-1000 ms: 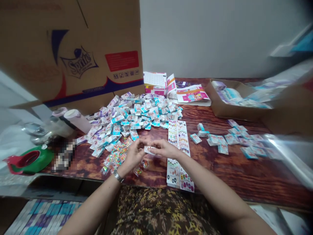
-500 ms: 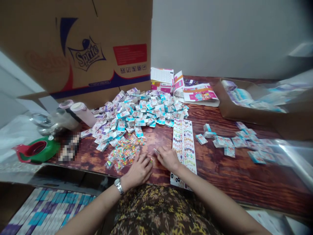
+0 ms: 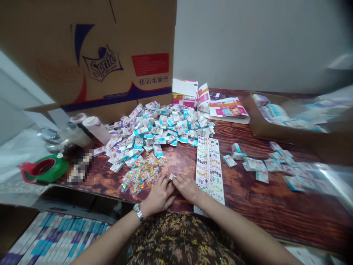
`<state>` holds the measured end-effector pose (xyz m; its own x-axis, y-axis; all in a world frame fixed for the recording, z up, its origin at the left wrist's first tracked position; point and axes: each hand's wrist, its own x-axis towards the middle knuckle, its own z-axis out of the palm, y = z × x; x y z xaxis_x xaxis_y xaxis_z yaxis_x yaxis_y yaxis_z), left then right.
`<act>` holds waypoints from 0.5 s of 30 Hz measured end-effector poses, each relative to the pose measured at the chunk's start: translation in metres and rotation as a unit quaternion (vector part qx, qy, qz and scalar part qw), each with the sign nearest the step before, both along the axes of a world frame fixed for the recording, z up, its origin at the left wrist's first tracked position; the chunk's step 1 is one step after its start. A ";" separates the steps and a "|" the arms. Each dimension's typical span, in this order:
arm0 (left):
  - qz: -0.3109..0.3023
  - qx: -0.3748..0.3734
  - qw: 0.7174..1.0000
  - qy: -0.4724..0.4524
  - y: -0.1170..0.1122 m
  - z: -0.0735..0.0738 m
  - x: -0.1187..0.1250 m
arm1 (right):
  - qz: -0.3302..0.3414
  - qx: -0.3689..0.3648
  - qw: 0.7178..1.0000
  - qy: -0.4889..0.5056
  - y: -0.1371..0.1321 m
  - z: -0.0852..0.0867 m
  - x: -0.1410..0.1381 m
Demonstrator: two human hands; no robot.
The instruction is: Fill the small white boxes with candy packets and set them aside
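Note:
My left hand, with a metal watch on its wrist, and my right hand meet over the table's near side. A small white piece with faint marks, like paper, is pinched between their fingertips. The fingers of both hands are bent closed, and what lies under them is hidden. Just left of my left hand is a pile of clear packets of colourful candies. Two long sticker strips with rows of small printed pictures lie beside my right forearm.
Behind the packets rises a heap of small white, blue and purple boxes. A large cardboard carton stands behind it. Several small boxes lie to the right, near an open carton. A green tape dispenser is at left.
My hands have come together at the fingertips, and the small white piece now shows between them. My left hand has moved slightly down and right. The whole view has shifted a little.

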<state>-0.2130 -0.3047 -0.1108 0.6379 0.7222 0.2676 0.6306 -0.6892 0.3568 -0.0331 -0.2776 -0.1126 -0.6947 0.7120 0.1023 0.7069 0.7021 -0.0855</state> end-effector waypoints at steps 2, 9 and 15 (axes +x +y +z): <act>0.012 -0.004 0.999 -0.032 0.005 0.004 -0.005 | 0.006 0.005 1.000 -0.010 -0.001 0.000 -0.002; 0.155 0.060 0.982 0.086 0.096 0.029 -0.027 | -0.008 0.012 0.999 -0.035 0.001 -0.001 -0.013; 0.007 0.053 0.988 0.143 0.160 0.039 -0.036 | -0.081 -0.039 0.996 -0.026 0.017 0.014 -0.002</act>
